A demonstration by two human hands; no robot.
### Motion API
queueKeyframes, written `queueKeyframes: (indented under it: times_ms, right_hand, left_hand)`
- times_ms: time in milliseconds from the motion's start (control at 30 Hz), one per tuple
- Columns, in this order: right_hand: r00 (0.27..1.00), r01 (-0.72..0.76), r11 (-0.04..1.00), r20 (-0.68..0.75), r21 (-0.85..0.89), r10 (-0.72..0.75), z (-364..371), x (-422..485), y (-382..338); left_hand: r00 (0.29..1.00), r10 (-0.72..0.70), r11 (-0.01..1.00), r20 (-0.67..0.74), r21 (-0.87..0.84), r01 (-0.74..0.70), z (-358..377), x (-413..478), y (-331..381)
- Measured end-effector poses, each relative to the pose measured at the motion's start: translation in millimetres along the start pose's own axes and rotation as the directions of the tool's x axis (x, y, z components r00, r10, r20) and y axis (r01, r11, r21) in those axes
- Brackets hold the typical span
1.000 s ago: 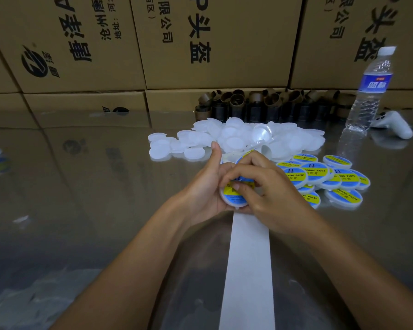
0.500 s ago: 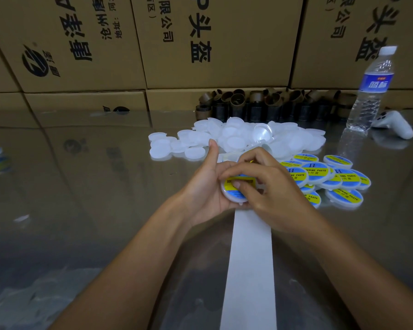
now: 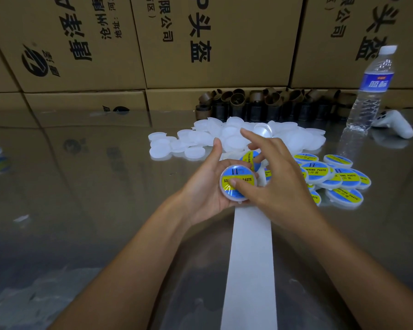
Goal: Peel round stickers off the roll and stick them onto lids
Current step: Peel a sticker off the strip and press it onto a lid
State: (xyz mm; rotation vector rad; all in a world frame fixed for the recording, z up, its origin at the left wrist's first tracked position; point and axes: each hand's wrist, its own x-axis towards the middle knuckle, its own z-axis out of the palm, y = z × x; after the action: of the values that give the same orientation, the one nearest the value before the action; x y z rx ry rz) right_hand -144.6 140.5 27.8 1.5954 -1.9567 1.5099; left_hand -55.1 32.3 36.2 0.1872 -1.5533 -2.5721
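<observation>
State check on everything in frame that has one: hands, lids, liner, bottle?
held lid: labelled, face up
left hand: grips held lid
right hand: thumb presses held lid, fingers straight
blank lids: unlabelled, heaped
labelled lids: piled at right
backing strip: bare, lying flat
water bottle: upright, capped

You held a round lid [image 3: 226,188] in your left hand [image 3: 200,194], fingers curled round its rim, while the thumb [image 3: 247,186] of your right hand [image 3: 279,182] pressed on its blue-and-yellow sticker [image 3: 239,173], the other fingers spread. A white backing strip [image 3: 250,258] ran from under your hands to the near edge of the glossy table [image 3: 81,186]. Plain white lids [image 3: 234,139] lay heaped beyond; stickered lids [image 3: 336,179] were piled to the right.
</observation>
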Motion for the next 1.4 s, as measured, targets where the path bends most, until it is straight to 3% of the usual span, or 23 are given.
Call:
queueKeyframes:
  times_ms: [100, 267, 433, 567, 733, 967, 1167, 1400]
  right_hand:
    - [0.995, -0.063, 0.994, -0.07, 0.092, 0.069, 2, 1, 1]
    - [0.983, -0.157, 0.974, -0.068, 0.164, 0.17, 4, 3, 3]
    - [0.96, -0.199, 0.931, -0.13, 0.305, 0.247, 2, 7, 1]
    - [0.928, -0.296, 0.877, -0.101, 0.379, 0.358, 1, 8, -1]
    - [0.925, -0.38, 0.846, 0.156, 0.374, 0.346, -1, 8, -4]
    - [0.931, -0.344, 0.837, 0.039, 0.425, 0.362, -2, 10, -4]
    - [0.928, -0.371, 0.838, 0.143, 0.4, 0.343, -3, 7, -5]
    - [0.908, -0.374, 0.804, 0.005, 0.461, 0.419, -3, 8, -7]
  left_hand:
    - [0.998, 0.065, 0.997, -0.015, 0.036, -0.064, 1, -2, 0]
    - [0.975, 0.192, 0.977, -0.108, 0.111, -0.18, 1, 1, -5]
    - [0.923, 0.306, 0.948, -0.232, 0.166, -0.273, 2, 4, -2]
    - [0.896, 0.378, 0.911, -0.233, 0.262, -0.317, 2, 4, -4]
    - [0.898, 0.401, 0.898, -0.18, 0.273, -0.346, 4, 4, -4]
    - [0.873, 0.44, 0.841, -0.213, 0.438, -0.317, 2, 4, -7]
    - [0.84, 0.465, 0.844, -0.28, 0.428, -0.325, 1, 4, -7]
    - [0.877, 0.431, 0.854, -0.211, 0.41, -0.321, 2, 5, -8]
